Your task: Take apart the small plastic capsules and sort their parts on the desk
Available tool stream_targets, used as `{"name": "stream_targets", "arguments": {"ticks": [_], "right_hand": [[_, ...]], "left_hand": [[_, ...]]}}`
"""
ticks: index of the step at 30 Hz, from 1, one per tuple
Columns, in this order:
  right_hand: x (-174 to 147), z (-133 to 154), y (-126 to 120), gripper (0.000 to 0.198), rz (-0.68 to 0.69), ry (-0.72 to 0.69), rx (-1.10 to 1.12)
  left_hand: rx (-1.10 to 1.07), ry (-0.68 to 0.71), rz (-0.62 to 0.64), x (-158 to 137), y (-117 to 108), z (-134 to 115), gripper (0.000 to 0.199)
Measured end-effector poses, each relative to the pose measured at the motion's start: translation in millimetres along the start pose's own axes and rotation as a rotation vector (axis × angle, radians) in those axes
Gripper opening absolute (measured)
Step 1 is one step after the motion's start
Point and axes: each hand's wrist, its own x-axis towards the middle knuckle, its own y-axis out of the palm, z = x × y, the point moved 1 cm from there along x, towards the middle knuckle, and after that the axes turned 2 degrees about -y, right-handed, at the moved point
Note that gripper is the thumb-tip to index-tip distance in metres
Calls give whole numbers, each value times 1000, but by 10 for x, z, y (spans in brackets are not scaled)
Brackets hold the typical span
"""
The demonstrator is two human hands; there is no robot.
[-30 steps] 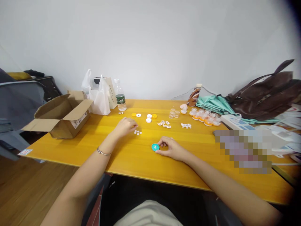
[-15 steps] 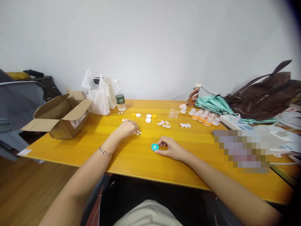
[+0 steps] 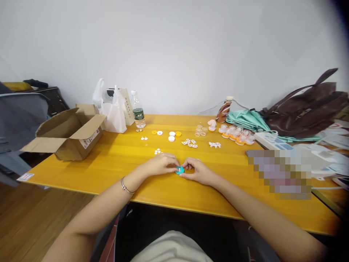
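Observation:
A small round teal disc (image 3: 179, 171) with a raised rim is held near the front of the table, between the thumb and fingers of my right hand (image 3: 196, 170). My left hand (image 3: 164, 163) reaches over its left side with fingertips pinched together; what they hold, if anything, is too small to make out. A whitish spot shows at the disc's middle. Just beyond my left hand lie several tiny white discs (image 3: 157, 151). Farther back are white rings (image 3: 171, 138), a yellow ring (image 3: 178, 134) and several white cut-out pieces (image 3: 190, 143).
An open cardboard box (image 3: 73, 136), a white plastic bag (image 3: 113, 116) and a water bottle (image 3: 139, 112) stand at the left. Clear cups (image 3: 201, 130), orange-based clear pieces (image 3: 236, 134), a brown bottle (image 3: 224, 110) and a brown bag (image 3: 305, 105) are at the right.
My left hand has moved right and toward me, from the tiny white discs to the teal disc. My right hand stays in place, holding the teal disc.

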Motion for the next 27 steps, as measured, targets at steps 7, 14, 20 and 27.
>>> {"name": "stream_targets", "arguments": {"ticks": [7, 14, 20, 27], "right_hand": [[6, 0, 0, 22, -12, -12, 3], [5, -19, 3, 21, -5, -21, 10], [7, -12, -3, 20, -3, -23, 26], [4, -16, -2, 19, -5, -36, 39]], "left_hand": [[499, 169, -61, -15, 16, -14, 30], [644, 316, -55, -19, -11, -33, 29], [633, 354, -64, -28, 2, 6, 28], [646, 406, -89, -27, 12, 10, 24]]}}
